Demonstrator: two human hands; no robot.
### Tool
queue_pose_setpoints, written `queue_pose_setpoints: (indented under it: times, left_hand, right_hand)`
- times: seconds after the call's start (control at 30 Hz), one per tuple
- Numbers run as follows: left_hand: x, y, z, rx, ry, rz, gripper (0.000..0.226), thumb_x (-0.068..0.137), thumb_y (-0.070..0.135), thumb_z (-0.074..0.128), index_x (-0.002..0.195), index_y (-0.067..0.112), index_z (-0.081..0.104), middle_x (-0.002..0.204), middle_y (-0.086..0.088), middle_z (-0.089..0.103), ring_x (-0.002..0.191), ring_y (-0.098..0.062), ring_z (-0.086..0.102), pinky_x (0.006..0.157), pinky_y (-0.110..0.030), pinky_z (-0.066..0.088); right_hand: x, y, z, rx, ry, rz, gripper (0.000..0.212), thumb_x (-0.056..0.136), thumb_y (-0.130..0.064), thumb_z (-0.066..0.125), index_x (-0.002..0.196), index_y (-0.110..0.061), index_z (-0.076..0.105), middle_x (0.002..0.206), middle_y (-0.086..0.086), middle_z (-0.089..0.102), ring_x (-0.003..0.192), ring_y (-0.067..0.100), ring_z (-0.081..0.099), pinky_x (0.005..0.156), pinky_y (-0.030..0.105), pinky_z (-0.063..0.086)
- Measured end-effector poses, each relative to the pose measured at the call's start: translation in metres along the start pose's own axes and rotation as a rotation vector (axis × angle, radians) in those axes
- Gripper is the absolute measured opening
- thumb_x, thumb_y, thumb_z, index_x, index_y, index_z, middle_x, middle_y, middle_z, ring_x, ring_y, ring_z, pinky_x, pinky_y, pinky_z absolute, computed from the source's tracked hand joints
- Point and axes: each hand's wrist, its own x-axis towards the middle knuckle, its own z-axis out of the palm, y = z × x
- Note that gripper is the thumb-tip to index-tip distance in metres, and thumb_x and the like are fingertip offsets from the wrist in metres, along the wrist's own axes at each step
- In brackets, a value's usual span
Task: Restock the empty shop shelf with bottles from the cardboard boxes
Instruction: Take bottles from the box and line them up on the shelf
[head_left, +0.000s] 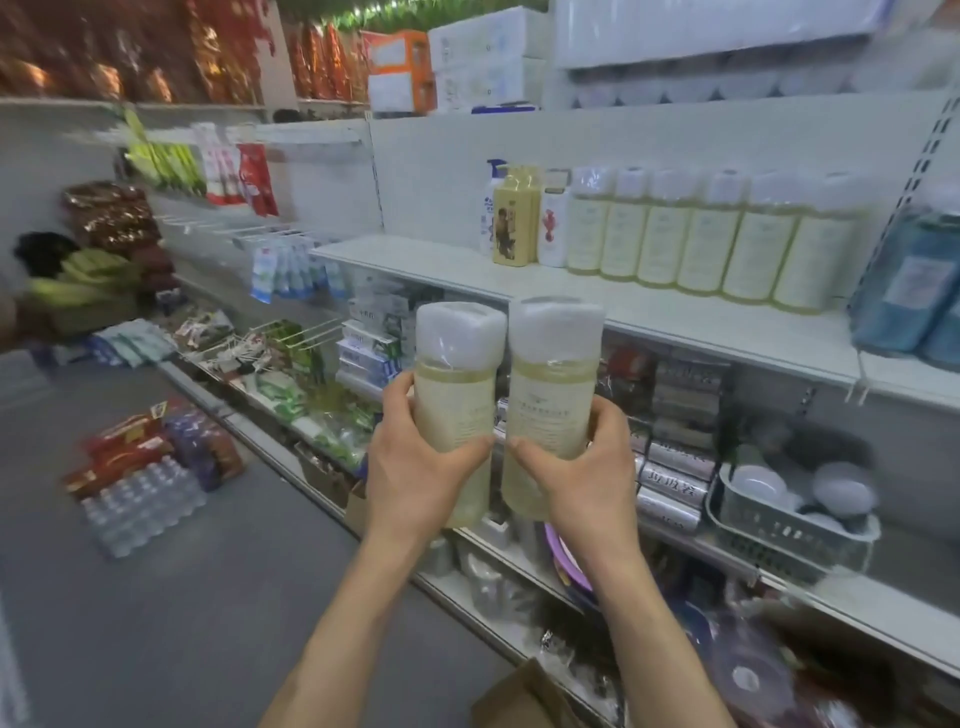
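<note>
- The floor (156, 597) is grey and spreads out to the left of my hands and below them.
- The shelf (405, 260) is white and sits above and beyond my hands. The stretch of it straight above them is bare.
- The row (706, 239) is six pale yellow bottles with white caps, standing upright on the shelf, above my right hand and off to its right. Left of them stand three other bottles, which look different from one another.
- The blue packs (904, 280) lean at the shelf's far right end, well away from my right hand.
- The water pack (140, 499) lies on the floor, far to the left of my left hand.
- The basket (779, 530) is pale with slotted walls and sits on a lower shelf, right of my right hand, with white bowls in it.
- The box (524, 696) is brown cardboard, and only a corner of it shows low down between my forearms.
- The left bottle (457, 384) is pale yellow with a wrapped white cap. It is upright in front of me, just below the shelf edge.
- The right bottle (553, 384) is the same kind, upright and just beside the left one.
- My left hand (415, 478) is wrapped around the lower body of the left bottle, with the thumb across its front.
- My right hand (587, 478) grips the right bottle the same way, and my two thumb tips nearly meet.
</note>
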Motion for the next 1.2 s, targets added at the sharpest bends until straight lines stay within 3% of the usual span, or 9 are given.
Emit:
queue_pose_setpoints:
  times: [0.1, 0.27, 0.77, 0.83, 0.93, 1.0, 1.1, 1.2]
  left_hand:
    - [0.038, -0.007, -0.015, -0.013, -0.012, 0.015, 0.096, 0.058, 0.060, 0.086, 0.142, 0.044, 0.042, 0.117, 0.030, 0.063, 0.106, 0.006, 0.065, 0.082, -0.023, 0.053]
    - [0.100, -0.020, -0.006, -0.015, -0.058, 0.053, 0.094, 0.070, 0.040, 0.097, 0.146, 0.034, 0.043, 0.127, 0.010, 0.067, 0.113, -0.015, 0.068, 0.096, -0.047, 0.060]
    - [0.291, -0.049, 0.087, -0.056, -0.079, 0.142, 0.093, 0.069, 0.055, 0.091, 0.144, 0.041, 0.039, 0.123, 0.014, 0.068, 0.109, -0.015, 0.069, 0.090, -0.050, 0.062]
    - [0.309, -0.050, 0.100, -0.079, -0.100, 0.134, 0.090, 0.070, 0.052, 0.092, 0.143, 0.041, 0.040, 0.118, 0.020, 0.068, 0.105, -0.006, 0.069, 0.088, -0.045, 0.063]
    - [0.336, -0.049, 0.126, -0.146, -0.113, 0.139, 0.089, 0.070, 0.050, 0.093, 0.142, 0.042, 0.041, 0.112, 0.028, 0.064, 0.100, 0.013, 0.064, 0.079, -0.026, 0.058]
    - [0.353, -0.045, 0.147, -0.191, -0.108, 0.144, 0.088, 0.067, 0.053, 0.091, 0.140, 0.042, 0.043, 0.111, 0.026, 0.066, 0.100, 0.009, 0.066, 0.077, -0.024, 0.056]
    - [0.379, -0.038, 0.176, -0.230, -0.130, 0.175, 0.089, 0.067, 0.054, 0.091, 0.140, 0.040, 0.043, 0.116, 0.018, 0.068, 0.104, -0.003, 0.069, 0.083, -0.033, 0.061]
    - [0.402, -0.037, 0.198, -0.255, -0.175, 0.209, 0.093, 0.066, 0.057, 0.089, 0.144, 0.039, 0.042, 0.122, 0.013, 0.067, 0.109, -0.008, 0.068, 0.088, -0.035, 0.062]
  right_hand:
    - [0.016, -0.011, 0.026, -0.011, 0.019, -0.004, 0.083, 0.060, -0.057, 0.088, 0.130, -0.037, 0.050, 0.123, -0.013, 0.059, 0.110, 0.008, 0.065, 0.090, 0.045, 0.061]
    - [0.063, -0.019, 0.050, -0.087, 0.071, -0.033, 0.082, 0.065, -0.047, 0.091, 0.134, -0.027, 0.053, 0.126, -0.007, 0.059, 0.114, 0.013, 0.063, 0.097, 0.045, 0.058]
    - [0.245, 0.012, 0.125, -0.057, 0.096, -0.098, 0.080, 0.065, -0.050, 0.088, 0.133, -0.032, 0.051, 0.126, -0.011, 0.057, 0.115, 0.007, 0.061, 0.095, 0.041, 0.060]
    - [0.262, 0.016, 0.126, -0.064, 0.104, -0.083, 0.078, 0.066, -0.049, 0.090, 0.131, -0.034, 0.050, 0.125, -0.012, 0.057, 0.114, 0.005, 0.061, 0.092, 0.037, 0.060]
    - [0.292, 0.020, 0.124, -0.064, 0.123, -0.069, 0.076, 0.062, -0.056, 0.087, 0.125, -0.041, 0.048, 0.119, -0.019, 0.061, 0.107, -0.002, 0.063, 0.079, 0.023, 0.056]
    - [0.311, 0.021, 0.124, -0.048, 0.149, -0.059, 0.076, 0.059, -0.058, 0.085, 0.125, -0.039, 0.051, 0.111, -0.023, 0.066, 0.099, -0.010, 0.066, 0.073, 0.016, 0.054]
    - [0.340, 0.022, 0.124, -0.057, 0.227, -0.061, 0.079, 0.058, -0.059, 0.085, 0.126, -0.038, 0.051, 0.106, -0.025, 0.068, 0.095, -0.017, 0.064, 0.066, 0.010, 0.054]
    - [0.363, 0.026, 0.123, -0.081, 0.276, -0.056, 0.080, 0.058, -0.058, 0.087, 0.125, -0.037, 0.050, 0.108, -0.024, 0.067, 0.096, -0.016, 0.064, 0.068, 0.010, 0.055]
